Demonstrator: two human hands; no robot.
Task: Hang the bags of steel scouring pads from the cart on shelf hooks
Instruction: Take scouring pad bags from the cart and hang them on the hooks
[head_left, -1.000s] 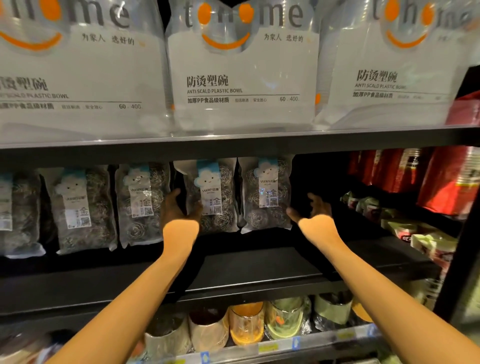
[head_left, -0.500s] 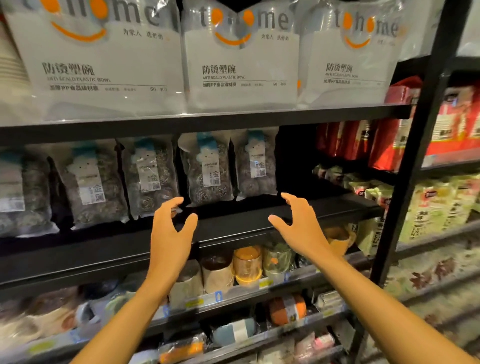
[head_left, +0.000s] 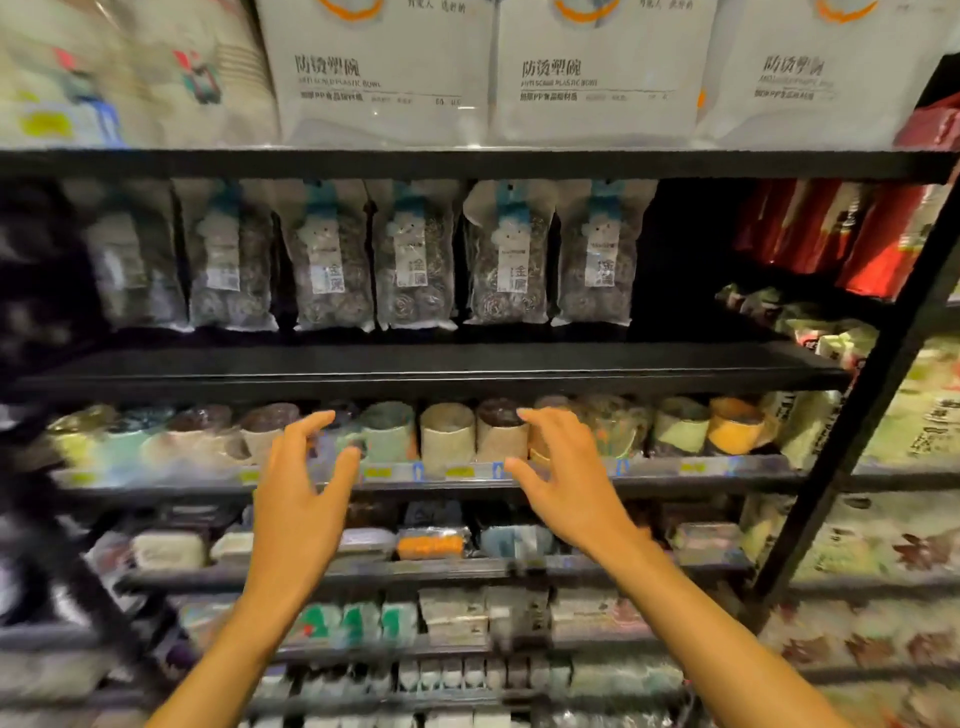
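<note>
Several clear bags of steel scouring pads hang in a row under the second black shelf, each with a white and blue label. The rightmost bag has dark free space to its right. My left hand and my right hand are held out in front of the lower shelves, well below the bags. Both hands hold nothing, with fingers spread and loosely bent. The cart is out of view.
White bags of plastic bowls stand on the top shelf. Red packages sit at the right behind a black upright post. Wrapped cups and small packets fill the lower shelves.
Both hands have pulled back and down from the hanging bags to the lower shelves. The view has backed away, so more bags and shelves show.
</note>
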